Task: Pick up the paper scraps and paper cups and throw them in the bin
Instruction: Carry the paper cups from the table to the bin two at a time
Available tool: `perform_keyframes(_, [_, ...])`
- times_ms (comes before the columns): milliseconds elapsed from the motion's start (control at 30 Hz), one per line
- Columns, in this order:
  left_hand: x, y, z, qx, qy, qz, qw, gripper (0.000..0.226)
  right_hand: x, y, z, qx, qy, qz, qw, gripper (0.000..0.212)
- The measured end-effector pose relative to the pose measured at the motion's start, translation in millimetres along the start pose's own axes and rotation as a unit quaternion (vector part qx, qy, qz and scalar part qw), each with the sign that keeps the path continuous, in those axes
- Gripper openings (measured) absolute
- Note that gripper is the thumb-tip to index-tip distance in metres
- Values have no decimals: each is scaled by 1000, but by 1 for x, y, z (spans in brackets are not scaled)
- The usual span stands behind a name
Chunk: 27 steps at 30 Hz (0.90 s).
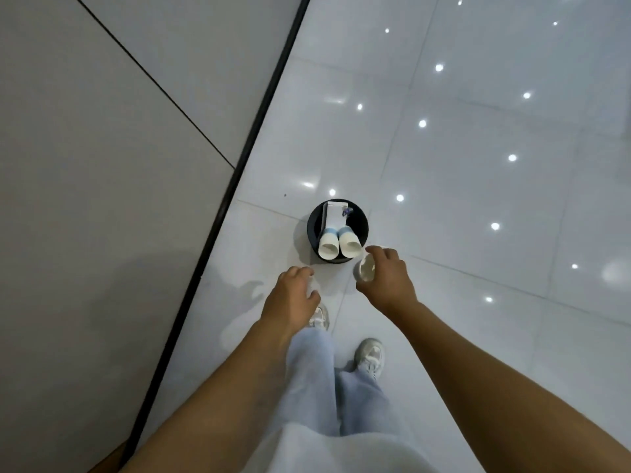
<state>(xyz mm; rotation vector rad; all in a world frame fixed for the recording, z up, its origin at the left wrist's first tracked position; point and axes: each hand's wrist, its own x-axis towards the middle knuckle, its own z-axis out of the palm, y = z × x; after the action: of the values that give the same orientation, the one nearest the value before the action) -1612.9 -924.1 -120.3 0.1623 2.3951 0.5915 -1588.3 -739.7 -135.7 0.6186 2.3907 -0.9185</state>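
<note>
The fingers point(377, 254) of the right hand point(386, 278) curl round a white paper cup point(366, 268), its open mouth turned toward the camera, held just beside the near right edge of the bin point(358, 220). The left hand point(290, 298) hangs near the bin's near left side with fingers loosely bent and nothing in them that I can see. The bin is a small black round one standing on the glossy white floor point(478, 165) close to a wall point(102, 131). Inside it two more cups point(338, 244) lie side by side, mouths toward the person, with a white sheet of paper point(336, 213) behind them. The step in hand looks like dropping this cup in. The next move calls for carrying the cup forward and left over the opening, then letting go so it falls clear of the rim.
</note>
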Motion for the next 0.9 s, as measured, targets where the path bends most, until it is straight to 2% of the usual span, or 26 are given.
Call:
perform_keyframes(233, [70, -29, 26, 22, -2, 39, 999, 41, 55, 19, 58, 41, 49, 41, 997, 66])
perform_keyframes(467, [145, -77, 86, 33, -13, 68, 997, 43, 128, 62, 126, 65, 100, 60, 991, 66])
perform_keyframes(900, [244, -151, 174, 11, 18, 63, 998, 37, 233, 128, 228, 74, 160, 32, 984, 60])
